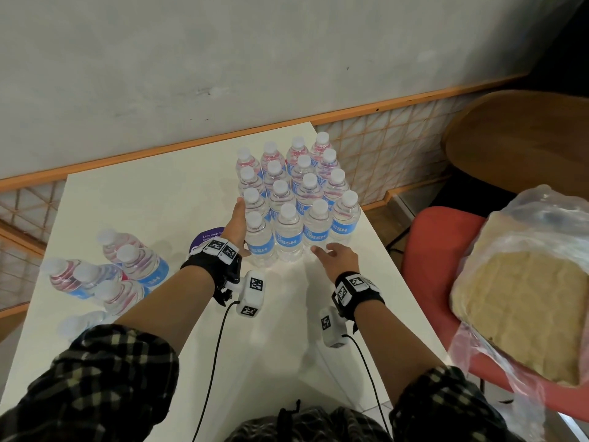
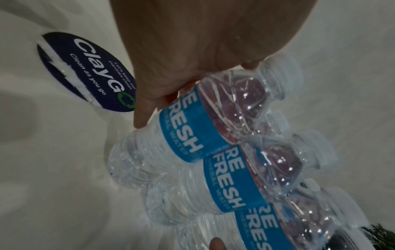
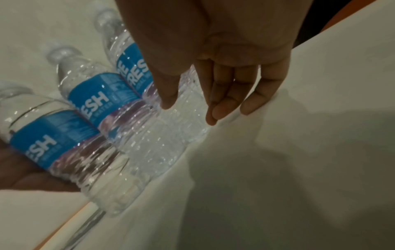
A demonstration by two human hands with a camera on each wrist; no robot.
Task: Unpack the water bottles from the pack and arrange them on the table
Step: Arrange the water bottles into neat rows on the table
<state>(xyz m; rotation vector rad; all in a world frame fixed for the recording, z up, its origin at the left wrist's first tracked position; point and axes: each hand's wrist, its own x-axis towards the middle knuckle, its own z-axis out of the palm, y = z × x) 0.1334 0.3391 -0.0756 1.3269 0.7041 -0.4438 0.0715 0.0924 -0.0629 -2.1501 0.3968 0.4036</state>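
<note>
Two hands are at the near edge of the upright bottle block [image 1: 294, 193]. The left hand [image 1: 237, 223] is laid w/ straight fingers flat against the block's left flank, thumb low on the near-left bottle [image 1: 259, 239]; nothing is gripped. The right hand [image 1: 336, 255] is held w/ relaxed, spread fingers [image 3: 215, 101] just in front of the block's near-right bottles, empty; contact w/ them cannot be confirmed.

Risk, as judged: if the flank is pushed too high or too hard, the near-left bottle could be tipped into its neighbours & a row knocked over. The block's right side sits near the table [image 1: 143, 202] edge, so bottles there could be shoved off. Thin walls may be dented under pressure.

The block is seen as 4 rows of 4, touching, white caps up, blue labels facing the person, clear ribbed bodies. Left of the block, well apart, approx. 5–6 more bottles [image 1: 127, 269] are lying on their sides. The emptied pack wrap [image 1: 526, 282] lies on a red chair right of the block.
</note>
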